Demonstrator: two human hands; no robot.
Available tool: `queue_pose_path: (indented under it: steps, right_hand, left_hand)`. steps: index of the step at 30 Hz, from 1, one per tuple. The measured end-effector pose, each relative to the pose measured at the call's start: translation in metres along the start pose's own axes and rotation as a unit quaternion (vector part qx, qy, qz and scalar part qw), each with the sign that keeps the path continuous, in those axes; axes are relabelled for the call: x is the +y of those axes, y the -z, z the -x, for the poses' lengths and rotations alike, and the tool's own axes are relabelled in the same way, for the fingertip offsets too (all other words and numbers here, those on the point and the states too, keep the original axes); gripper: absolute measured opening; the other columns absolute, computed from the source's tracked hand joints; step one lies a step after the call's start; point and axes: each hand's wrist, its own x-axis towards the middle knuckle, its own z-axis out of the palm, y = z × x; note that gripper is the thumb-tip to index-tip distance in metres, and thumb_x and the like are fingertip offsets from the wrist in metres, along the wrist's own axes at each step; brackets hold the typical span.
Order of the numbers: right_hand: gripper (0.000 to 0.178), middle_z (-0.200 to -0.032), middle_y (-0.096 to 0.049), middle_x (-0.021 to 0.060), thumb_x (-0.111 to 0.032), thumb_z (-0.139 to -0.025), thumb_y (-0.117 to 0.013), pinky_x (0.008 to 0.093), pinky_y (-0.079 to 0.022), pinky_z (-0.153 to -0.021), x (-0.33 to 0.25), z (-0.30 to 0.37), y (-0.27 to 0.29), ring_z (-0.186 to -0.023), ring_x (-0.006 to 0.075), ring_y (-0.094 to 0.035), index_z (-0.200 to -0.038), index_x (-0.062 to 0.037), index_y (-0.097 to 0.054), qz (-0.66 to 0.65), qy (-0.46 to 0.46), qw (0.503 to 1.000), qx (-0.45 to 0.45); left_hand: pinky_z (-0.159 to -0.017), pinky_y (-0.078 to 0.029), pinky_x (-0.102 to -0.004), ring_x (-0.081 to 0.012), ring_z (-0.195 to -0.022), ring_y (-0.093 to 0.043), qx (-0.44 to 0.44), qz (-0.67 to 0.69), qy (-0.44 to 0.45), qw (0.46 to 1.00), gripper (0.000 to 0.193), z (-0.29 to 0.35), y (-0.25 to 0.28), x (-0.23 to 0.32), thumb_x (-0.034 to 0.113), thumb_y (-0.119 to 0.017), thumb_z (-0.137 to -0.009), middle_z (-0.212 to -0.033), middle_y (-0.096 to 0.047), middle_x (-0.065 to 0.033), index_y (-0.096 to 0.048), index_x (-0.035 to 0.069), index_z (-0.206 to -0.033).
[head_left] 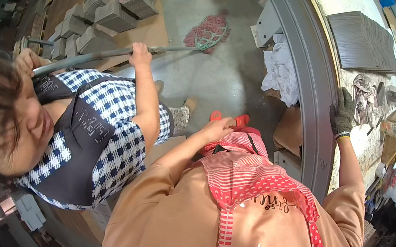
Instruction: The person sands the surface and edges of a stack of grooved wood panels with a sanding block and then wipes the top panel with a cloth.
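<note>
My left hand point(219, 128), bare, lies loosely over the front of my red-and-white patterned apron point(249, 167), its fingers partly extended and no object visible in them. My right hand point(343, 113) wears a dark grey work glove and rests flat on the near edge of the worktable point(335, 175), fingers stretched forward. Just beyond the glove lie a crumpled stained cloth point(364, 94) and a fanned stack of grey cardboard sheets point(365, 41). Nothing is gripped by the right hand.
On the left, close by, a person in a checked top point(116, 109) holds a mop point(206, 33) with both hands; its head is on the floor. Stacked grey cardboard bundles point(114, 15) stand at the far left. White cloth point(281, 70) hangs below the grey table frame point(299, 60).
</note>
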Motion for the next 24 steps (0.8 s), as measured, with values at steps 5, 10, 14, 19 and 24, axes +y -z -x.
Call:
queue_pose_path:
  steps: [5, 10, 14, 19, 24]
  right_hand:
    - [0.072, -0.152, -0.045, 0.0189, -0.008, -0.084, -0.067, 0.0483, -0.031, -0.12, 0.0, -0.001, 0.008, -0.142, 0.0385, -0.041, -0.151, -0.0074, -0.044, -0.023, -0.016, 0.999, -0.022]
    - [0.075, -0.153, -0.044, 0.0199, -0.009, -0.083, -0.069, 0.0493, -0.031, -0.12, 0.004, -0.002, 0.001, -0.143, 0.039, -0.04, -0.153, -0.0093, -0.043, -0.02, -0.008, 1.0, 0.01]
    - [0.076, -0.153, -0.044, 0.0216, -0.008, -0.08, -0.071, 0.0496, -0.032, -0.118, 0.011, 0.003, -0.004, -0.142, 0.0412, -0.041, -0.151, -0.0081, -0.044, -0.026, -0.006, 1.0, -0.001]
    - [0.073, -0.153, -0.043, 0.0218, -0.006, -0.081, -0.069, 0.0498, -0.03, -0.119, 0.012, 0.002, -0.003, -0.142, 0.0406, -0.039, -0.151, -0.0076, -0.046, -0.039, -0.016, 0.999, -0.007]
    - [0.074, -0.153, -0.043, 0.0218, -0.007, -0.081, -0.068, 0.0498, -0.03, -0.119, 0.01, 0.002, 0.0, -0.142, 0.0403, -0.04, -0.151, -0.0078, -0.045, -0.053, -0.016, 0.998, -0.007]
  left_hand:
    - [-0.094, -0.053, -0.0432, -0.0349, -0.11, -0.068, -0.025, -0.032, 0.006, 0.999, 0.054, -0.015, 0.01, 0.026, 0.034, -0.066, -0.095, -0.117, -0.072, -0.0151, -0.052, 0.013, -0.143]
    - [-0.095, -0.052, -0.0436, -0.0353, -0.111, -0.067, -0.05, -0.085, 0.06, 0.993, 0.051, -0.017, 0.012, 0.008, 0.039, -0.064, -0.095, -0.119, -0.071, -0.0162, -0.057, 0.013, -0.139]
    - [-0.096, -0.052, -0.0438, -0.0355, -0.112, -0.067, -0.036, -0.098, 0.068, 0.992, 0.052, -0.013, 0.005, -0.007, 0.04, -0.063, -0.094, -0.121, -0.071, -0.0169, -0.058, 0.012, -0.138]
    - [-0.105, -0.047, -0.042, -0.0321, -0.123, -0.062, -0.055, 0.104, 0.011, 0.993, 0.056, -0.011, -0.006, 0.014, 0.043, -0.064, -0.095, -0.128, -0.068, -0.0182, -0.059, 0.009, -0.138]
    - [-0.107, -0.045, -0.0408, -0.0328, -0.125, -0.06, -0.287, 0.112, -0.127, 0.943, 0.057, -0.002, -0.008, 0.055, 0.045, -0.061, -0.097, -0.132, -0.064, -0.0211, -0.06, 0.001, -0.134]
